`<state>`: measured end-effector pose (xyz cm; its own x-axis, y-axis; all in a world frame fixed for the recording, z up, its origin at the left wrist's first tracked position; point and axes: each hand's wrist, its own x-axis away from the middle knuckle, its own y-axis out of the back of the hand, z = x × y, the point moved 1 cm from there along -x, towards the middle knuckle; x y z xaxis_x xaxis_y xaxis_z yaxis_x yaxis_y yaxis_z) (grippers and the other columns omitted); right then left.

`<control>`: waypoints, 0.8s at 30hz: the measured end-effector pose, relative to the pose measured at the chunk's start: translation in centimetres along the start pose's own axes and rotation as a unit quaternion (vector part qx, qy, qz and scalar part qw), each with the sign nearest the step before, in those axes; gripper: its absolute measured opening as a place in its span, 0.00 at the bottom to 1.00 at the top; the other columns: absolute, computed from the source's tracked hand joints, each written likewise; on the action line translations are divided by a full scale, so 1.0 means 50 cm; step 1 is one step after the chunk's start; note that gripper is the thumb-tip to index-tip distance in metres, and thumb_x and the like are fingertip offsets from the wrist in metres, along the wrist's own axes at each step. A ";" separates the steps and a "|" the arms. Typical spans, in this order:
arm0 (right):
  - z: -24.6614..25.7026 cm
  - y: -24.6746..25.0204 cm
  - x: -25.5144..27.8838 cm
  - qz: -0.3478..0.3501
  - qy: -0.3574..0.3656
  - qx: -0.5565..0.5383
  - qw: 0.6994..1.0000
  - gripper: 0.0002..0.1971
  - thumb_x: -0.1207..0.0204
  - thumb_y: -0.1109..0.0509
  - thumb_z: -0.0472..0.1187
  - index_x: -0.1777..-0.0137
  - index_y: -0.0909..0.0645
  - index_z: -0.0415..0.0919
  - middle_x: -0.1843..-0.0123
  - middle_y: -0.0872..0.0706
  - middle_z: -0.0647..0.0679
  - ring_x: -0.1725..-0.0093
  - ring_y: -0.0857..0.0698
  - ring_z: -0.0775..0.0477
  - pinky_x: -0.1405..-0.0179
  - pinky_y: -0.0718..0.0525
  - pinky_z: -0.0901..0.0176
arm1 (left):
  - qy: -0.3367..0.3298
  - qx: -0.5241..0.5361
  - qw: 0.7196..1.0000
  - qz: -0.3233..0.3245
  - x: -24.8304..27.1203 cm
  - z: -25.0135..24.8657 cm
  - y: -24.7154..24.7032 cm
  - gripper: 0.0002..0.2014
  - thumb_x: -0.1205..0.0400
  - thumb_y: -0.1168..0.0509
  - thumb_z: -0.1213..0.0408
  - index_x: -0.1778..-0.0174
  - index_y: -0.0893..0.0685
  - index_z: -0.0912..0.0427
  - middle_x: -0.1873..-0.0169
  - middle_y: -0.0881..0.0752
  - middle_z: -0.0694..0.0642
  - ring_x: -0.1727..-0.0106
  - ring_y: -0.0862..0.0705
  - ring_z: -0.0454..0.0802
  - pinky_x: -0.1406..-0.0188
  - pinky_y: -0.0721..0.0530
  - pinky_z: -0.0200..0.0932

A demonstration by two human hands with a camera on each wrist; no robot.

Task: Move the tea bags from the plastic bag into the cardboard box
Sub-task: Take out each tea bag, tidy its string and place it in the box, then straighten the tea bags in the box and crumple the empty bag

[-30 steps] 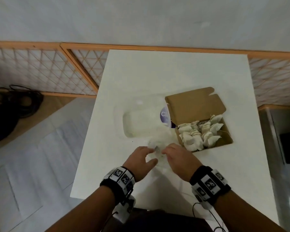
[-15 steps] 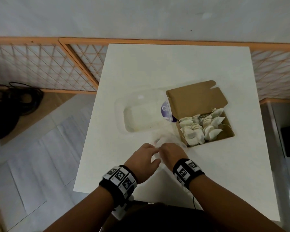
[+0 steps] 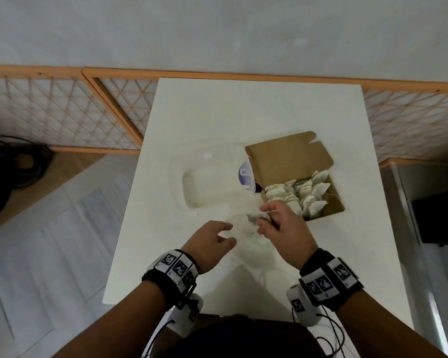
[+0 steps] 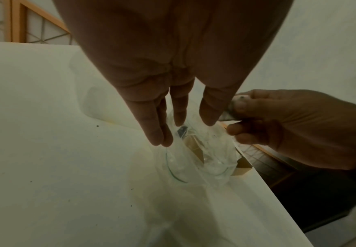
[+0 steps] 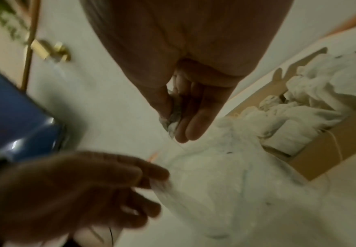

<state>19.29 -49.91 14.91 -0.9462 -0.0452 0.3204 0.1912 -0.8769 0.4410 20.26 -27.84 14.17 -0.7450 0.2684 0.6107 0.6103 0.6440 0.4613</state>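
On the white table (image 3: 256,112) stands an open cardboard box (image 3: 290,156) holding several white tea bags (image 3: 300,192). A crumpled clear plastic bag (image 3: 246,233) lies in front of it, near the table's front edge. My left hand (image 3: 217,235) pinches the bag's left rim; the left wrist view shows its fingers (image 4: 164,133) at the bag's mouth (image 4: 194,163). My right hand (image 3: 265,218) is above the bag's mouth, just left of the box's near corner, pinching a greyish tea bag (image 3: 255,217) between thumb and fingers (image 5: 173,122).
A clear plastic container (image 3: 207,184) lies left of the box, with a purple-labelled lid (image 3: 245,174) against the box flap. Wooden lattice panels (image 3: 62,112) line the wall behind. Black cables (image 3: 13,161) lie on the floor at left.
My right hand has come up out of the plastic bag with a tea bag and moved right, towards the box. My left hand stays at the bag's rim.
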 end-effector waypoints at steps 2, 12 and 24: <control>0.031 0.026 0.015 -0.019 -0.031 -0.102 0.994 0.10 0.13 0.28 0.39 0.35 0.22 0.42 0.53 0.06 0.50 0.57 0.05 0.51 0.57 0.08 0.58 | 0.005 -0.003 1.000 0.008 0.003 -0.003 0.009 0.22 0.13 0.32 0.50 0.22 0.20 0.46 0.25 0.21 0.46 0.36 0.13 0.41 0.32 0.16 0.43; 0.148 0.106 0.086 -0.056 0.041 -0.227 0.971 0.12 0.12 0.32 0.35 0.32 0.24 0.44 0.59 0.06 0.37 0.61 0.07 0.37 0.56 0.06 0.43 | -0.151 0.049 0.985 -0.065 0.093 -0.159 0.092 0.14 0.15 0.29 0.49 0.34 0.14 0.43 0.48 0.12 0.34 0.51 0.13 0.30 0.47 0.17 0.31; 0.185 0.101 0.106 -0.075 0.075 -0.226 0.968 0.12 0.14 0.34 0.48 0.42 0.17 0.39 0.56 0.07 0.40 0.60 0.08 0.40 0.57 0.07 0.46 | -0.235 0.200 0.947 -0.085 0.120 -0.227 0.133 0.05 0.13 0.30 0.69 0.48 0.08 0.59 0.63 0.08 0.51 0.60 0.10 0.42 0.56 0.13 0.34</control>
<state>17.67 -50.12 26.60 -0.9883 0.0589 0.1404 -0.0523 -0.9974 0.0498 22.91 -30.11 28.19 -0.9188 0.3643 0.1522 0.3888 0.9016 0.1894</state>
